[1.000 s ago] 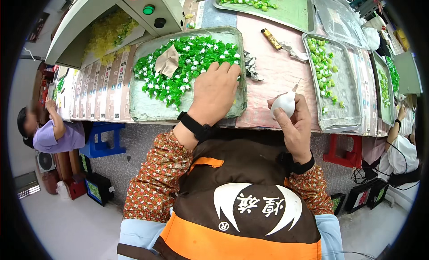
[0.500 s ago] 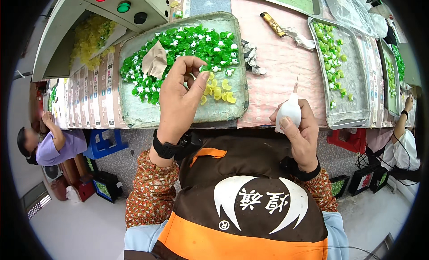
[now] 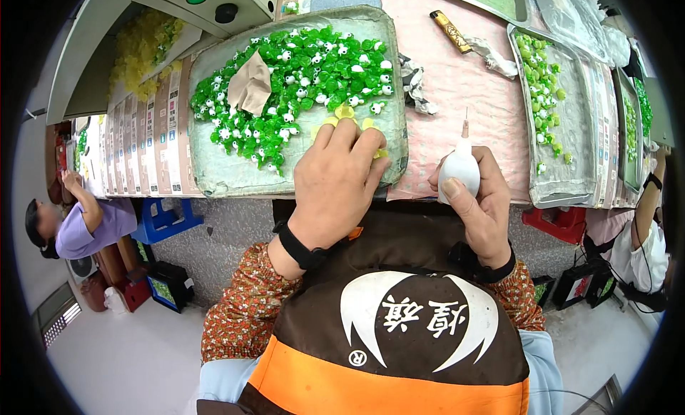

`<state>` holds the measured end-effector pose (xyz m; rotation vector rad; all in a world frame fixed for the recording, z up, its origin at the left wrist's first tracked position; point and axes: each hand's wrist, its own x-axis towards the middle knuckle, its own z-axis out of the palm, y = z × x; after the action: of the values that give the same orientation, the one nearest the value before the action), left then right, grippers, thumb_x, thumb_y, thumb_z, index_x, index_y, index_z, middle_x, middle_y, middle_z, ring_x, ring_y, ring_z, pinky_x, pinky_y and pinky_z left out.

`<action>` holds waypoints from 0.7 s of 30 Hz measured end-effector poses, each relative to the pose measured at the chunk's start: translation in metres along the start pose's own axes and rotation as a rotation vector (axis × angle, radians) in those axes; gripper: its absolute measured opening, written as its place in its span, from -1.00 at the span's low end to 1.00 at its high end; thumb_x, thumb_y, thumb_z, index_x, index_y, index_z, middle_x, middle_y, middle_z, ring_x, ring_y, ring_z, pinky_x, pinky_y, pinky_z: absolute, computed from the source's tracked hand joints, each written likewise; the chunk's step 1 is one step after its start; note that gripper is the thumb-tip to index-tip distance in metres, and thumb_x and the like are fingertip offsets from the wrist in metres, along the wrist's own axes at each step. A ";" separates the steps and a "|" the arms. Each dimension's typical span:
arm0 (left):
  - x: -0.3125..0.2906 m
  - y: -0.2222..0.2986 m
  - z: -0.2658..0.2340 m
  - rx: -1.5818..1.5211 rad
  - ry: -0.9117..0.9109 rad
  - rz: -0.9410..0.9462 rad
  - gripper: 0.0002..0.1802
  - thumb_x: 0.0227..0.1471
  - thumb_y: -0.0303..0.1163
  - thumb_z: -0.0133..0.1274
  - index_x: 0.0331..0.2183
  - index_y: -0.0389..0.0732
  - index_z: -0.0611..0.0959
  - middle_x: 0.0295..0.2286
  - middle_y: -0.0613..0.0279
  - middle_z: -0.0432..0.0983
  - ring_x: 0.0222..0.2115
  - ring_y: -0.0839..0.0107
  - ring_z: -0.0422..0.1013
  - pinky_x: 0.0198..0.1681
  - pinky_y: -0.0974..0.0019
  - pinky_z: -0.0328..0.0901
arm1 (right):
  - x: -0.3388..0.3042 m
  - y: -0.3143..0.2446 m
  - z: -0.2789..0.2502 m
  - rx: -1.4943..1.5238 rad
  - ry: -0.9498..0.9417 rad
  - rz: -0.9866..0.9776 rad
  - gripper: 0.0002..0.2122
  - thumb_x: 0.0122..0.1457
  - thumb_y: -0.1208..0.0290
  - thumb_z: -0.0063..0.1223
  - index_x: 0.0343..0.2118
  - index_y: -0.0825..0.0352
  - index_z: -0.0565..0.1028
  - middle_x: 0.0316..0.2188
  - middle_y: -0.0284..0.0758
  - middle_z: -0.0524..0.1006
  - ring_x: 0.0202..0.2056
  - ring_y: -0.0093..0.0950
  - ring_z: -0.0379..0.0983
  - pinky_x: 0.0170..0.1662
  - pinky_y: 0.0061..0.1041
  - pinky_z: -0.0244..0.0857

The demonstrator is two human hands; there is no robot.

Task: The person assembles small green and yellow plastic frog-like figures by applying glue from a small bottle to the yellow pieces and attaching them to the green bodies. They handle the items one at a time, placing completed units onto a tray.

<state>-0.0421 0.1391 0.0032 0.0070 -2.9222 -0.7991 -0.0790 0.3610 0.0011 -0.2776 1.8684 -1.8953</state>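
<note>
My left hand (image 3: 335, 176) is over the near right part of a shallow tray (image 3: 246, 185), fingers curled down onto small translucent yellow curved pieces (image 3: 344, 112). Its fingertips are partly hidden, so what is pinched there cannot be made out. Many small green pieces with white bead-like parts (image 3: 314, 62) fill the rest of the tray. A creased tan scrap (image 3: 250, 84) lies on top of them. My right hand (image 3: 485, 208) is closed around a white squeeze bottle (image 3: 460, 174), its thin needle tip pointing up and away from me, above the pink cloth.
A black and gold lighter (image 3: 451, 32) and crumpled tissue (image 3: 492, 58) lie on pink cloth (image 3: 428, 147). Blackened crumpled paper (image 3: 417, 87) sits beside the tray. Another tray (image 3: 578, 129) holds light green pieces. A machine housing (image 3: 89, 58) stands at left. Co-workers sit at both sides.
My left hand has moved right and toward me, turning down from above the green pieces onto the yellow ones. My right hand keeps the bottle, nearly still. The view has shifted slightly.
</note>
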 end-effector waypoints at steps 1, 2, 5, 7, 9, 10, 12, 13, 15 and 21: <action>0.000 0.000 0.001 -0.029 -0.010 -0.005 -0.79 -0.03 -0.40 0.29 -0.28 -0.07 0.65 -0.35 0.26 0.42 -0.28 0.17 0.39 -0.27 0.14 0.32 | 0.001 0.001 -0.001 -0.019 -0.006 0.000 -0.73 0.31 0.39 0.15 -0.05 0.38 0.36 -0.32 -0.46 0.47 -0.30 -0.73 0.33 -0.22 -0.67 0.25; 0.000 -0.001 0.001 -0.057 -0.021 -0.010 -0.78 -0.04 -0.41 0.29 -0.28 -0.06 0.65 -0.34 0.26 0.42 -0.28 0.17 0.40 -0.28 0.15 0.33 | 0.001 0.000 0.000 -0.021 -0.012 0.002 -0.73 0.30 0.38 0.15 -0.06 0.37 0.37 -0.33 -0.47 0.45 -0.31 -0.73 0.31 -0.24 -0.68 0.23; 0.001 -0.011 0.005 -0.106 0.042 0.059 -0.75 -0.06 -0.42 0.31 -0.26 -0.04 0.66 -0.34 0.27 0.42 -0.27 0.18 0.40 -0.28 0.14 0.33 | 0.004 -0.002 0.004 -0.028 -0.016 0.009 -0.72 0.30 0.36 0.17 -0.06 0.37 0.37 -0.34 -0.49 0.42 -0.33 -0.74 0.27 -0.27 -0.69 0.20; 0.003 -0.021 0.007 -0.120 0.082 0.090 -0.74 -0.06 -0.42 0.31 -0.25 -0.05 0.66 -0.34 0.27 0.43 -0.27 0.18 0.40 -0.28 0.14 0.33 | 0.005 -0.003 0.007 -0.023 -0.011 0.023 -0.72 0.30 0.35 0.16 -0.06 0.37 0.37 -0.33 -0.49 0.43 -0.33 -0.74 0.28 -0.27 -0.69 0.20; 0.003 -0.024 0.006 -0.141 0.130 0.082 -0.75 -0.05 -0.41 0.31 -0.25 -0.06 0.66 -0.34 0.27 0.43 -0.27 0.18 0.41 -0.27 0.14 0.33 | 0.007 -0.003 0.009 -0.001 -0.006 0.015 -0.71 0.30 0.35 0.16 -0.05 0.37 0.37 -0.32 -0.48 0.42 -0.33 -0.74 0.29 -0.27 -0.69 0.21; 0.004 -0.024 0.004 -0.154 0.157 0.058 -0.75 -0.04 -0.40 0.31 -0.25 -0.07 0.65 -0.34 0.27 0.43 -0.27 0.18 0.41 -0.27 0.14 0.33 | 0.007 -0.003 0.010 0.010 -0.004 0.011 -0.71 0.30 0.35 0.16 -0.05 0.37 0.37 -0.32 -0.48 0.42 -0.33 -0.74 0.29 -0.27 -0.69 0.21; 0.004 -0.022 -0.002 -0.114 0.137 0.026 -0.77 -0.03 -0.39 0.30 -0.27 -0.08 0.64 -0.34 0.26 0.44 -0.27 0.17 0.41 -0.26 0.14 0.33 | 0.008 -0.006 0.010 0.006 -0.012 0.015 -0.70 0.30 0.35 0.16 -0.04 0.38 0.37 -0.32 -0.48 0.42 -0.32 -0.74 0.29 -0.27 -0.69 0.21; 0.002 -0.021 -0.005 -0.061 0.091 0.018 -0.78 -0.02 -0.38 0.30 -0.27 -0.09 0.63 -0.34 0.25 0.44 -0.27 0.17 0.41 -0.26 0.14 0.33 | 0.008 -0.007 0.011 0.003 -0.016 0.016 -0.70 0.30 0.34 0.16 -0.04 0.38 0.37 -0.32 -0.48 0.42 -0.32 -0.74 0.30 -0.26 -0.68 0.21; 0.002 -0.021 -0.006 -0.005 0.032 0.008 -0.79 -0.01 -0.39 0.28 -0.28 -0.10 0.62 -0.34 0.23 0.44 -0.27 0.16 0.41 -0.25 0.14 0.33 | 0.009 -0.006 0.010 -0.003 -0.018 0.024 -0.70 0.30 0.35 0.16 -0.04 0.38 0.37 -0.31 -0.47 0.43 -0.31 -0.73 0.30 -0.25 -0.68 0.22; 0.001 -0.023 -0.003 -0.065 0.027 0.029 -0.82 0.02 -0.48 0.23 -0.28 -0.15 0.59 -0.33 0.21 0.48 -0.28 0.15 0.42 -0.23 0.17 0.34 | 0.012 -0.008 0.014 -0.009 -0.025 0.022 -0.72 0.29 0.36 0.16 -0.06 0.37 0.38 -0.30 -0.46 0.43 -0.31 -0.72 0.31 -0.25 -0.67 0.23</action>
<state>-0.0436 0.1173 -0.0055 -0.0303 -2.8625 -0.8824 -0.0839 0.3427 0.0075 -0.2808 1.8569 -1.8612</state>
